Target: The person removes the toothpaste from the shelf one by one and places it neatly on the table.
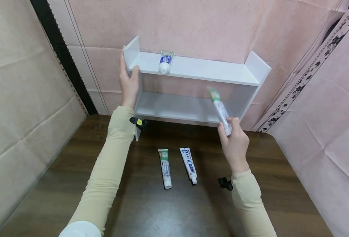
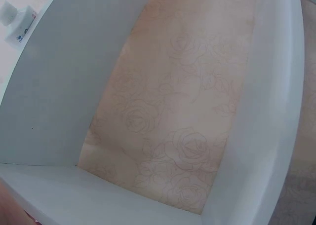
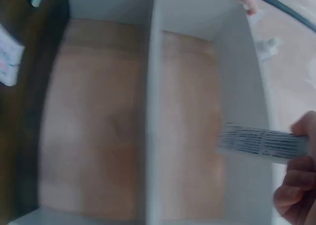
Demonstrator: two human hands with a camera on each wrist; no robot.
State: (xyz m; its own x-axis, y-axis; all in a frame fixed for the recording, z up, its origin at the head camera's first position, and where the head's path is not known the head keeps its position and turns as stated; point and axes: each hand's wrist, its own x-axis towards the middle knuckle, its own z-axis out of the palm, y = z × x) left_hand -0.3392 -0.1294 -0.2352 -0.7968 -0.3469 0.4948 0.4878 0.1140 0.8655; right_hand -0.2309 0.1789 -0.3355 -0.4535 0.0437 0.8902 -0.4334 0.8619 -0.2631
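Note:
My left hand [image 1: 130,80] grips the upper left side of a white two-tier shelf [image 1: 198,67], thumb at the front edge. In the right hand [image 1: 236,144] a white toothpaste tube [image 1: 223,113] with a green end is pinched near its lower part, the green end pointing up in front of the lower tier's right portion. The right wrist view shows small print on this held tube [image 3: 261,142]. On the top board, toward the left, rests a blue-and-white toothpaste tube [image 1: 165,62], its cap facing front.
Two more tubes lie on the dark wooden table [image 1: 127,204] before the shelf: a green-and-white tube [image 1: 165,168] and a blue-and-white tube [image 1: 188,165]. Pink patterned cloth [image 1: 192,26] hangs behind the shelf, and pale cloth [image 1: 23,98] lines the left side.

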